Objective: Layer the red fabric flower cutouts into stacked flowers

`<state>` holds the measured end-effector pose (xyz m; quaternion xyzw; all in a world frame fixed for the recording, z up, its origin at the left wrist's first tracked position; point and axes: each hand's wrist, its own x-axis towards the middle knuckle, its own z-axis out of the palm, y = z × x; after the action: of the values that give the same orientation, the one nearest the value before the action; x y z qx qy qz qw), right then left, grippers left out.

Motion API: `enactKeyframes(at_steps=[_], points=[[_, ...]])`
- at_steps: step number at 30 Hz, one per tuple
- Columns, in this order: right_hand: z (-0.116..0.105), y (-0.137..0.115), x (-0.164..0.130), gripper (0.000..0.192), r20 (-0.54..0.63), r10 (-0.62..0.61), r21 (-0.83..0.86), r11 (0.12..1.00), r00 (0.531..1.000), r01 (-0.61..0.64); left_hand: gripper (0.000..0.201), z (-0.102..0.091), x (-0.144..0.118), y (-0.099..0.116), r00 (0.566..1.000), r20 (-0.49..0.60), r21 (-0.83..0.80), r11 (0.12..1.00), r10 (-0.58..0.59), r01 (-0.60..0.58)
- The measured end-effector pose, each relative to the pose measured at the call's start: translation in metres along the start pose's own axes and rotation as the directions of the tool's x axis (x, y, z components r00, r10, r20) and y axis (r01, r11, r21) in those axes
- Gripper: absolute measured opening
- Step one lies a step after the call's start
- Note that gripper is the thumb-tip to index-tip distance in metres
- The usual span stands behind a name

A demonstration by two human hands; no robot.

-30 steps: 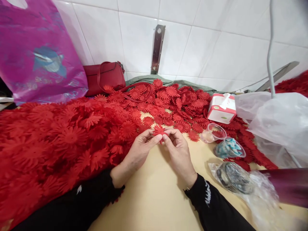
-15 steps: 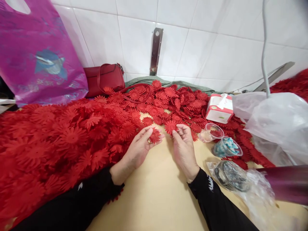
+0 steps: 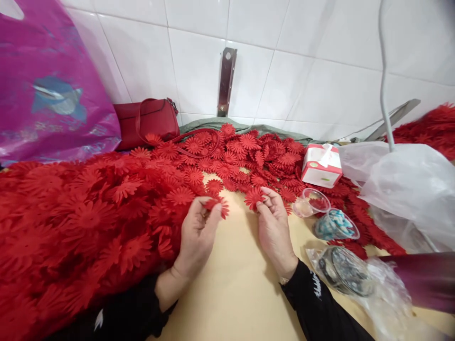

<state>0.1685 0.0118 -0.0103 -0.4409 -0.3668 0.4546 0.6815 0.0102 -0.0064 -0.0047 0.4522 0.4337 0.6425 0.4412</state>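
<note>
My left hand (image 3: 197, 232) pinches a red fabric flower (image 3: 219, 206) between thumb and fingers, just above the tan table (image 3: 234, 289). My right hand (image 3: 273, 222) holds a second red fabric flower (image 3: 253, 197) at its fingertips, a short gap to the right of the first. Both hands hover at the near edge of a large heap of red flowers (image 3: 88, 218) that spreads across the left and back of the table.
A red handbag (image 3: 147, 121) and a magenta plastic bag (image 3: 50, 90) stand at the back left by the tiled wall. To the right lie a red-and-white box (image 3: 322, 166), two small clear cups (image 3: 316, 201), a clear plastic bag (image 3: 401, 189) and a wrapped round object (image 3: 343, 270).
The hands, joined on one bunch of flowers a second ago, have parted. Each now holds a separate flower, and the left hand has dropped slightly toward me.
</note>
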Motion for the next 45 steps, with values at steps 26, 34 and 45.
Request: enactKeyframes(at_steps=[26, 34, 45], points=[[0.005, -0.003, -0.017, 0.025, 0.36, -0.3, -0.356, 0.831, 0.884, 0.427, 0.029, 0.003, 0.008, -0.003, 0.979, 0.125, -0.04, 0.985, -0.164, 0.17], [0.003, -0.003, -0.013, 0.007, 0.399, -0.168, -0.29, 0.909, 0.901, 0.298, 0.034, 0.003, 0.009, -0.002, 0.97, 0.166, -0.078, 0.979, -0.176, 0.191], [-0.001, 0.003, -0.008, 0.022, 0.23, 0.032, -0.102, 0.995, 0.973, -0.008, 0.034, 0.001, 0.008, 0.0, 0.97, 0.18, -0.03, 0.985, -0.161, 0.169]])
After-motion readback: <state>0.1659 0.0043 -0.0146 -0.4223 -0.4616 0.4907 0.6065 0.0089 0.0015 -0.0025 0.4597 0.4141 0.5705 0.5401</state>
